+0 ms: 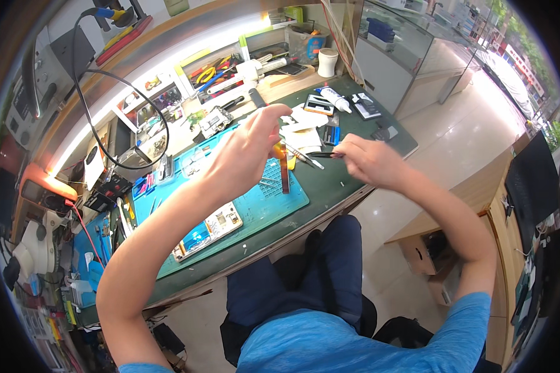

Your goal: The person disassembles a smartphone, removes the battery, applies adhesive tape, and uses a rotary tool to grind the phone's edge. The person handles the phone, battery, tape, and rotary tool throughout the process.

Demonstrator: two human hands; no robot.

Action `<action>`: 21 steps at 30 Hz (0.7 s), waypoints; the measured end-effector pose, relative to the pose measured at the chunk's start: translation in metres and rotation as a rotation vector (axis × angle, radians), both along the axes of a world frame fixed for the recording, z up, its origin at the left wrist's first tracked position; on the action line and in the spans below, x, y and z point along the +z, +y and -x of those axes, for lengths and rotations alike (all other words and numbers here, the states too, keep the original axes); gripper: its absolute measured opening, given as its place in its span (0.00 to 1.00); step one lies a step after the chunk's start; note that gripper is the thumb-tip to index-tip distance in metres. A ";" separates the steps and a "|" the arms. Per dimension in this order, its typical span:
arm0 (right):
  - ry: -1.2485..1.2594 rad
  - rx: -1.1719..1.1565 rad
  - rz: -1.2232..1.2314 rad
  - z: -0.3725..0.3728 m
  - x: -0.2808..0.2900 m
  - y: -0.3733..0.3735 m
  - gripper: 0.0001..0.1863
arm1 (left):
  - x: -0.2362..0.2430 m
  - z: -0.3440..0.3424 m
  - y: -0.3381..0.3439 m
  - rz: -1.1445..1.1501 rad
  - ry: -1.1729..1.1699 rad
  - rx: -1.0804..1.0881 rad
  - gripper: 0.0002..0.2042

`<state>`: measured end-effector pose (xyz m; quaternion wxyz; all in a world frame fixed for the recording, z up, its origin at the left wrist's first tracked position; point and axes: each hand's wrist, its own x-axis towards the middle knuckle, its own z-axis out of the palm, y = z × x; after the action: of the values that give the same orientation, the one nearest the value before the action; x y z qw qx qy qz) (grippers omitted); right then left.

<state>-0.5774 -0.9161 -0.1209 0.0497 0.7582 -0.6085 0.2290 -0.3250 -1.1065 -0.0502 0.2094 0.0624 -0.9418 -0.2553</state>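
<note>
My left hand (249, 146) is raised over the blue work mat (297, 198), its fingers closed in a pinch. An amber, see-through strip of tape (285, 175) hangs down from it. Fingers hide the strip's upper end. To the right, my right hand (373, 163) is closed around dark tweezers (322, 154), whose tips point left toward the strip without touching it. Below my left forearm lies an opened device (221, 222) with a pale frame and a shiny blue part, flat on the mat. White paper pieces (305, 138) and pen-like tools lie just beyond the tweezers.
A white glue bottle (335, 99), a small dark-framed box (318, 104) and a black phone-like slab (366, 107) sit at the back right. An orange multimeter (46, 189) stands at left, near a looping black cable (167, 127). Tool bins line the back.
</note>
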 end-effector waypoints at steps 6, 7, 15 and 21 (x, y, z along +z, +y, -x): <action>-0.601 0.023 -0.124 -0.046 0.039 -0.013 0.16 | 0.003 0.001 0.003 -0.039 -0.030 0.006 0.18; -0.578 -0.009 -0.185 -0.049 0.044 -0.014 0.15 | 0.002 0.000 0.003 -0.032 -0.023 0.000 0.19; -0.482 -0.024 -0.265 -0.060 0.053 -0.030 0.19 | 0.001 0.001 0.002 0.022 0.033 -0.032 0.21; -0.575 -0.043 -0.280 -0.065 0.051 -0.034 0.16 | 0.001 0.001 0.002 0.025 0.058 -0.025 0.22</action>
<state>-0.5123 -0.9498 -0.0697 -0.2242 0.6489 -0.6390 0.3468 -0.3258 -1.1047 -0.0492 0.2343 0.0403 -0.9392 -0.2478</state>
